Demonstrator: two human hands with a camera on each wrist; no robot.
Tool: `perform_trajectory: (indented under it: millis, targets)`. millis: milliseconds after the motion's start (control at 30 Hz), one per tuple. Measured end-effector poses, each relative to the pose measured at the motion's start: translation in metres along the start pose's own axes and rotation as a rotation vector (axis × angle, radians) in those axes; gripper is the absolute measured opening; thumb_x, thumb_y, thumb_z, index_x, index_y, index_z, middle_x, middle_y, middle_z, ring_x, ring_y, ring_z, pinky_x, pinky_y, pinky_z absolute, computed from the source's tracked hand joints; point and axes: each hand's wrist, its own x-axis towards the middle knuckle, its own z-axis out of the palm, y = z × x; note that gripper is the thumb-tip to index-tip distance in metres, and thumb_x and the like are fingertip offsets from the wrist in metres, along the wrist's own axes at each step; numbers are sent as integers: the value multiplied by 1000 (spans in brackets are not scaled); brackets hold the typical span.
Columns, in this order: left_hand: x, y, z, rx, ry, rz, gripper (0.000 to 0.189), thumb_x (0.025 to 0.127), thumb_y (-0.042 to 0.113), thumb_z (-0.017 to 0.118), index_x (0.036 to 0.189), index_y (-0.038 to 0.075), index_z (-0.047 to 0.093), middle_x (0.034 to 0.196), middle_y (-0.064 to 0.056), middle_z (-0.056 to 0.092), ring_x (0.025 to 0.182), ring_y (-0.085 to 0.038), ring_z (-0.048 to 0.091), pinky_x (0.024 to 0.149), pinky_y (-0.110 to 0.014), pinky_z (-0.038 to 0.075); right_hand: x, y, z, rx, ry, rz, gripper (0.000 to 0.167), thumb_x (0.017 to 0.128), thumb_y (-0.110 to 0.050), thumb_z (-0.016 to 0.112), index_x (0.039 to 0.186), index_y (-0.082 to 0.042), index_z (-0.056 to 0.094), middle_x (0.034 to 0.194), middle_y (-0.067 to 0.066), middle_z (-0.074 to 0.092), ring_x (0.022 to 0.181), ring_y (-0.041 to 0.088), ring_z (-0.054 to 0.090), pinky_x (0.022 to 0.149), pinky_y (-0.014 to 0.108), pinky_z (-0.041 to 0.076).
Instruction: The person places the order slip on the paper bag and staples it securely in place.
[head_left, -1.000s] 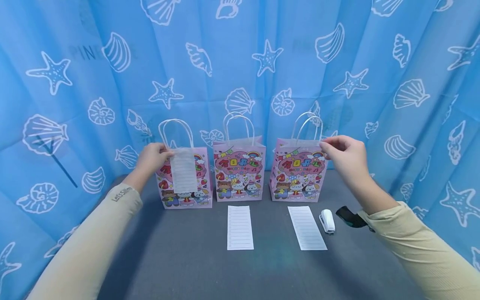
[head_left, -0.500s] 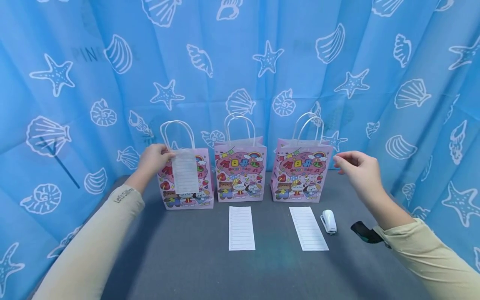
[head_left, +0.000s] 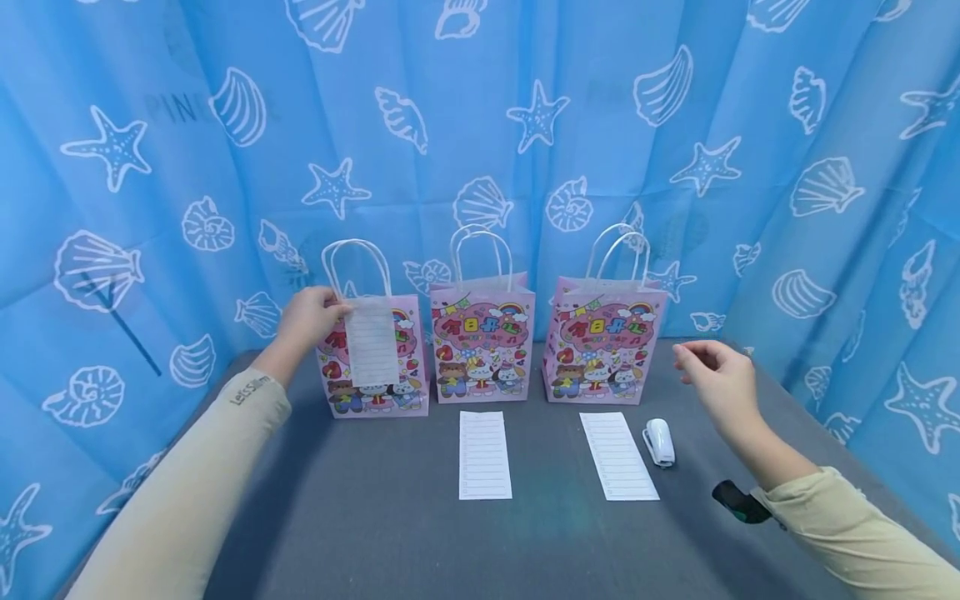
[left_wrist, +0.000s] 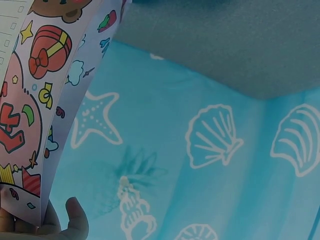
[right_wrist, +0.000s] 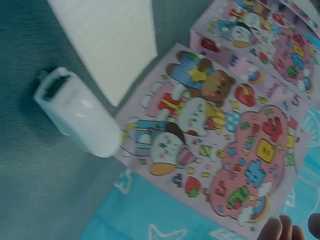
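Fingers of the left hand (head_left: 309, 318) pinch a lined paper slip (head_left: 372, 342) to the top edge of the left gift bag (head_left: 412, 367), left of center in the frame; those of the right hand (head_left: 722, 382) are loosely bent and hold nothing, near one glossy white mini stapler (head_left: 659, 442). With the middle bag (head_left: 482, 346) and right bag (head_left: 602, 346), three pink paper bags stand close together. Two more slips, middle slip (head_left: 485, 456) and right slip (head_left: 619, 457), lie flat, apart, on gray surface (head_left: 375, 533) reaching the frame's bottom edge.

you have room to pass along the near bench (head_left: 420, 550), this side of the flat slips (head_left: 486, 455) and stapler (head_left: 659, 442); three upright bags (head_left: 482, 358) block the back.
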Motion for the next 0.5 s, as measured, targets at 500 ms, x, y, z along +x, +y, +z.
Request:
perform_trajectory:
  millis: [500]
  targets:
    - [-1, 0, 0, 8, 10, 7, 25, 99, 21, 59, 88, -1, 58, 81, -13, 55, 73, -26, 48, 65, -38, 41, -15, 24, 2, -77, -97, 138, 36, 101, -22, 53, 115, 10, 58, 95, 20, 61, 68, 1, 52, 58, 20, 45]
